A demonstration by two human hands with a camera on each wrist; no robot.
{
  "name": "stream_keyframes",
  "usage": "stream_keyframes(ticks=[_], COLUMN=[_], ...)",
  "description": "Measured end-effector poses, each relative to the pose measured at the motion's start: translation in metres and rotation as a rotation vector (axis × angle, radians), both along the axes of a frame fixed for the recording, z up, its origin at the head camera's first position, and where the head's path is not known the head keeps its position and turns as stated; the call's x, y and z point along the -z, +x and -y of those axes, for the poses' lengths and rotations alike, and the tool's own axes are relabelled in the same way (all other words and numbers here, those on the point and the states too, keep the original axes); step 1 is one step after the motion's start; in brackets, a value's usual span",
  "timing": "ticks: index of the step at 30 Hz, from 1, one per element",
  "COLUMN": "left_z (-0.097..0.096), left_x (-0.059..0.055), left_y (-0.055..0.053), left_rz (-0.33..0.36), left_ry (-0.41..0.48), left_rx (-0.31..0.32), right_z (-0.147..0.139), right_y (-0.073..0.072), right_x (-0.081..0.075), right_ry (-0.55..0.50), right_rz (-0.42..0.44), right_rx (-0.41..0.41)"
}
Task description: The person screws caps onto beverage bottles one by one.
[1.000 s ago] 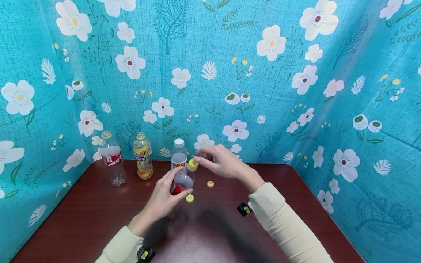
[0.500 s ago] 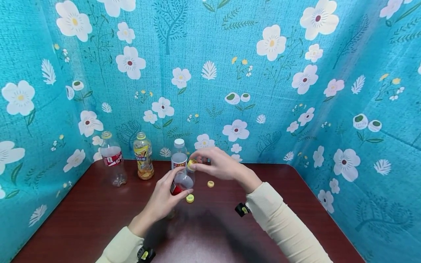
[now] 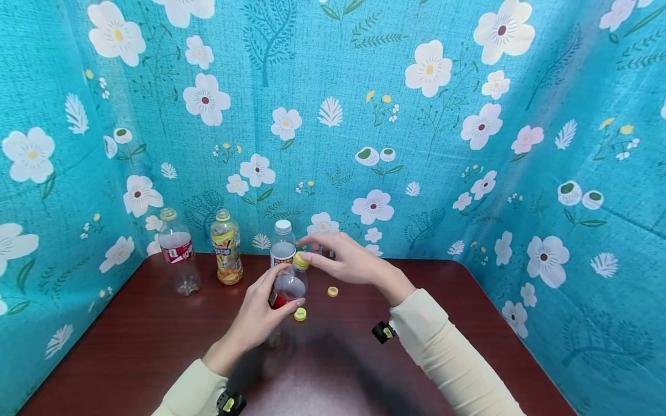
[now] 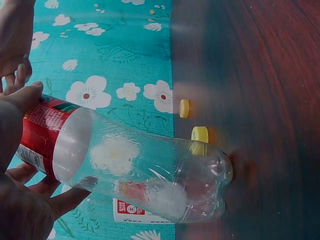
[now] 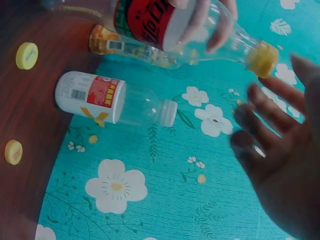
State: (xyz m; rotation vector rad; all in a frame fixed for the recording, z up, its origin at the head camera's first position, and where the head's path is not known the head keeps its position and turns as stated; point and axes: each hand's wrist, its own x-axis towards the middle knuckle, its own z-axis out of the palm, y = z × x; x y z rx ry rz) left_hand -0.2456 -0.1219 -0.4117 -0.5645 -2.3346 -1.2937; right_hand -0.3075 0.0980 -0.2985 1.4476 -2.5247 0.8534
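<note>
My left hand (image 3: 262, 303) grips a clear plastic soda bottle (image 4: 135, 155) around its red label (image 4: 42, 132), fingers on one side and thumb on the other. The bottle stands tilted slightly to the right, its base low by the dark table in the left wrist view. A yellow cap (image 5: 263, 59) sits on its mouth. At that cap is my right hand (image 3: 343, 258), with loosely spread fingers; the thumb tip overlaps the cap's right side in the head view. In the right wrist view, the fingers (image 5: 272, 107) extend beside the cap without closing around it.
Behind the held bottle stands a bottle with a white cap (image 3: 283, 226). Two loose yellow caps, a nearer one (image 3: 300, 314) and a farther one (image 3: 332, 292), lie on the table (image 3: 130, 341). Back left are an uncapped red-labelled bottle (image 3: 178, 252) and an uncapped yellow-labelled bottle (image 3: 226, 248).
Half a second ago my right fingers closed over the yellow cap; now they have loosened and more of it shows. My left hand and the bottle have barely moved.
</note>
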Motion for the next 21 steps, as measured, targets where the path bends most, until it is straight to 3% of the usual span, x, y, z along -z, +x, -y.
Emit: stream_keyframes(ticks=[4,12,16,21], left_z=[0.0,-0.002,-0.002,-0.003], left_x=[0.0,0.0,0.0,0.0], left_y=[-0.001,0.0,0.0,-0.001], left_rz=[-0.006,-0.001,-0.004,0.005], left_ry=[-0.007,-0.001,-0.003,-0.001], left_rx=[0.007,0.017,0.013,0.026], right_z=[-0.002,0.002,0.006,0.01], right_y=[0.0,-0.003,-0.002,0.003], right_x=[-0.001,0.001,0.0,-0.001], right_ry=[0.066,0.038,0.015,0.033], right_rz=[0.06,0.0,-0.044,-0.115], right_rx=[-0.083,-0.112,-0.068,0.066])
